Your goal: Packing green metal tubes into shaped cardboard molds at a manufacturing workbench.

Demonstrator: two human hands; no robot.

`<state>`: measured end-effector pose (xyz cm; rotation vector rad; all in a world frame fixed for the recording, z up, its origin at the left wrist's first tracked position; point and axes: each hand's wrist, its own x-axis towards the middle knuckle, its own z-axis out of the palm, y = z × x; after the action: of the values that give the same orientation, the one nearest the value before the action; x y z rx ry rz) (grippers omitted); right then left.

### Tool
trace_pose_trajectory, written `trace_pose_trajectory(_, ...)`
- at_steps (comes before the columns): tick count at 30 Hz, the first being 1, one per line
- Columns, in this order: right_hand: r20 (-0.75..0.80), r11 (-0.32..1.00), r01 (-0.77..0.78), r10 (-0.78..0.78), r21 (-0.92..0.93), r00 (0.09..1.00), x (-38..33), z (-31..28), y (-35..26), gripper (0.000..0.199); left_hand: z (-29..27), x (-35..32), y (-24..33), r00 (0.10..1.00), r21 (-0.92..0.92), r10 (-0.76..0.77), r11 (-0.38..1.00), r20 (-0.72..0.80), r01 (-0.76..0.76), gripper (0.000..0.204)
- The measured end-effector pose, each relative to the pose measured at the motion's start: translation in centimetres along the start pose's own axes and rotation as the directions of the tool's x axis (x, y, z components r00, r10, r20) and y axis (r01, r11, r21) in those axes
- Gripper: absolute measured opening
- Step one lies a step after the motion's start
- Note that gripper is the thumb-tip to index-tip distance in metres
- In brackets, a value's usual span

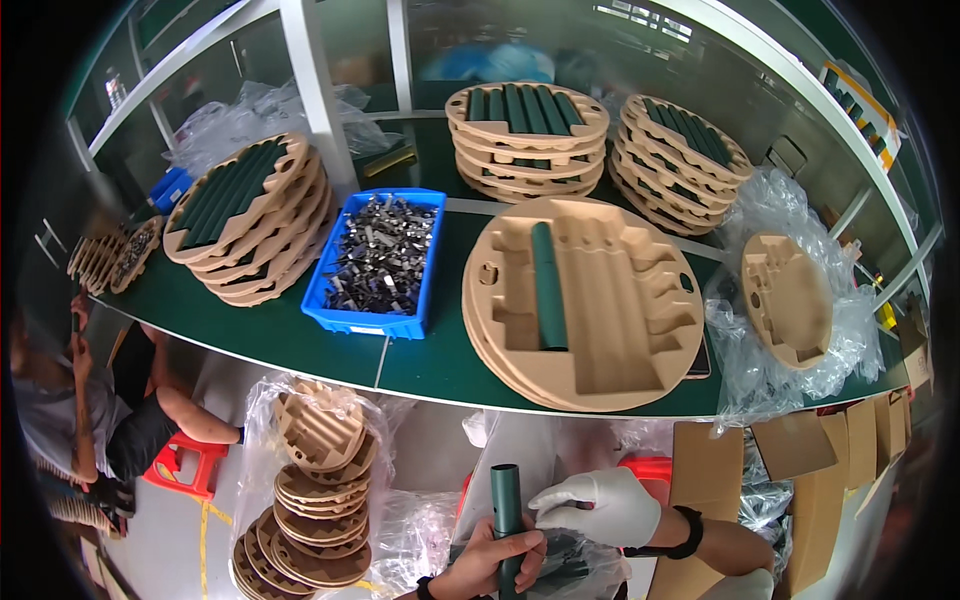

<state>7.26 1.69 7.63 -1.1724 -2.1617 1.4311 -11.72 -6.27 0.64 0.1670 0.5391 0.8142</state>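
Below the green bench we clench a green tube (506,500) in our left hand (497,556), gloved right hand (598,506) pinching it, likely readying it for the near tray (620,375).

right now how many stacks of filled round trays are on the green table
3: one stack at the left beside the blue bin, two stacks side by side at the back. More may be hidden beyond view.

Brown cardboard boxes (815,480) — lower right, beside bench; plastic-bagged trays (320,500) — floor.
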Motion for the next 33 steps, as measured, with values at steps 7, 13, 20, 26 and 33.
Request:
trace_pose_trajectory(7, 0.136, 0.972, 0.214, -0.226, 0.093, 0.965, -3.7, -2.1, 3.8, 0.059, 1.4, 2.6, -1.8, 0.998, 0.089, 0.006, 0.996, -0.059, -0.001, 0.012)
trace_pose_trajectory(13, 0.149, 0.914, 0.376, -0.355, -0.152, 0.923, -4.7, -3.1, 6.8, 0.048, 2.6, 5.0, -3.7, 0.992, 0.125, 0.012, 0.992, -0.127, 0.004, 0.009)
trace_pose_trajectory(20, 0.114, 0.857, 0.494, -0.482, -0.146, 0.869, -5.9, -4.1, 10.1, 0.045, 2.7, 6.1, -5.1, 0.995, -0.013, -0.082, 0.997, -0.052, 0.081, 0.009)
trace_pose_trajectory(26, 0.105, 0.900, 0.416, -0.404, -0.132, 0.909, -6.8, -5.4, 10.9, 0.043, 3.5, 6.3, -4.4, 0.976, 0.074, -0.167, 0.981, -0.143, 0.178, 0.021)
trace_pose_trajectory(33, -0.030, 0.882, -0.074, 0.099, 0.466, 0.995, -5.9, -8.1, 13.0, 0.053, 4.4, 5.0, -2.6, 0.974, 0.709, -0.074, 0.674, -0.216, 0.208, 0.032)
